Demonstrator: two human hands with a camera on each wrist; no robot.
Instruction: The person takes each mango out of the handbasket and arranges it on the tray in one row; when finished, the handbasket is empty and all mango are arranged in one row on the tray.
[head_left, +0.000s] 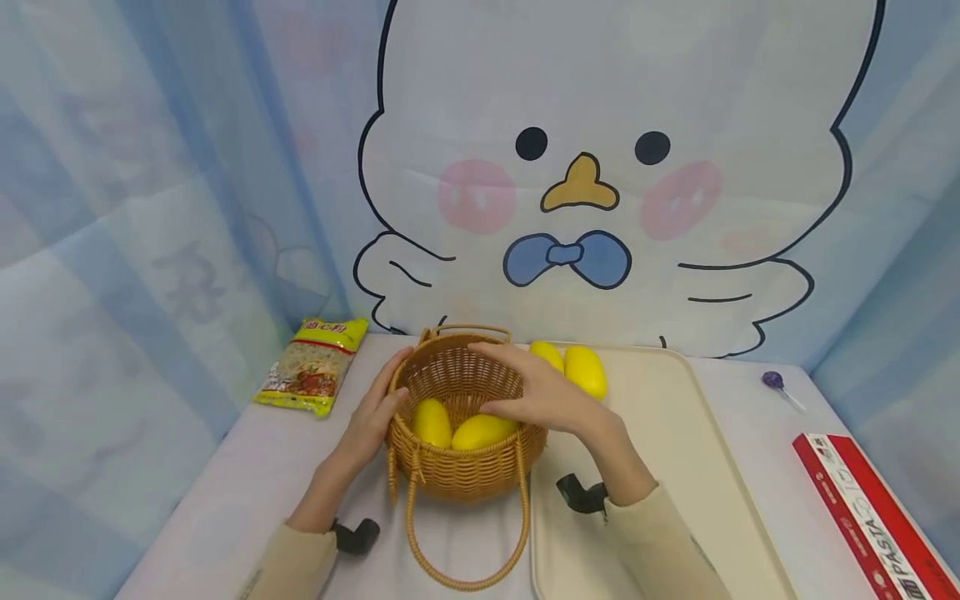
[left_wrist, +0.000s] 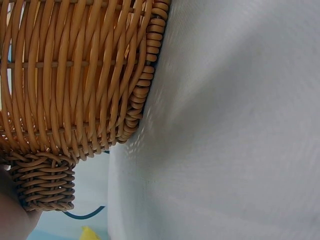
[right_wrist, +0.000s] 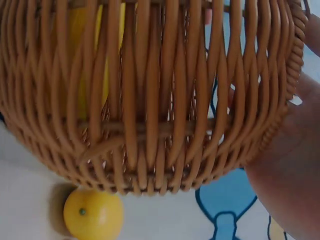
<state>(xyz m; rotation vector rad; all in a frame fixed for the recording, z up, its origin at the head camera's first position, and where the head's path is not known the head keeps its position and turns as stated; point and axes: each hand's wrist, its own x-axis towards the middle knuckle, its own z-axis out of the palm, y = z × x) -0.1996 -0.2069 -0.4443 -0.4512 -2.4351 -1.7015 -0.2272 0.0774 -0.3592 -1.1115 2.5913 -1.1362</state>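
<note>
A tan wicker basket stands partly on the table and against the edge of a cream tray, one looped handle hanging towards me. Two yellow lemons lie inside it. My left hand holds the basket's left side, thumb at the rim; in the left wrist view only part of that hand shows beside the wicker. Over the right rim reaches my right hand, its fingers and thumb spread apart above the inside, with nothing seen between them. Two more lemons sit on the tray behind it.
A yellow food packet lies at the back left. On the right are a purple lollipop and a red and white pasta box. A curtain with a cartoon bird hangs behind the table.
</note>
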